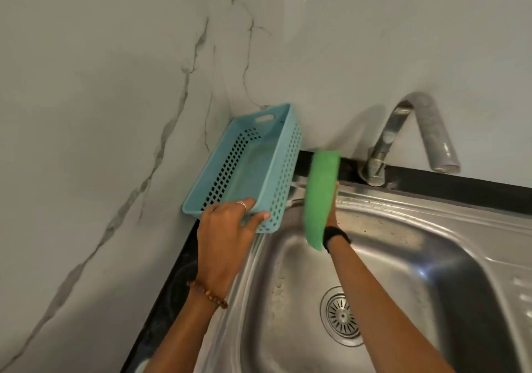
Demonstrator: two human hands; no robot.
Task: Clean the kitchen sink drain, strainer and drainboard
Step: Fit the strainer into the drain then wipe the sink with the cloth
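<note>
A stainless steel sink fills the lower right, with a round slotted strainer over the drain in its basin. My left hand grips the near rim of an empty light-blue perforated basket, lifted and tilted against the wall corner. My right hand is mostly hidden behind the green scrub pad it holds, blurred, against the sink's back left rim. Ribs of the drainboard show at the right edge.
A curved metal tap rises behind the sink, its spout hanging over the back rim. Marble-patterned walls meet in a corner behind the basket. A black countertop edge runs along the sink's left side and back.
</note>
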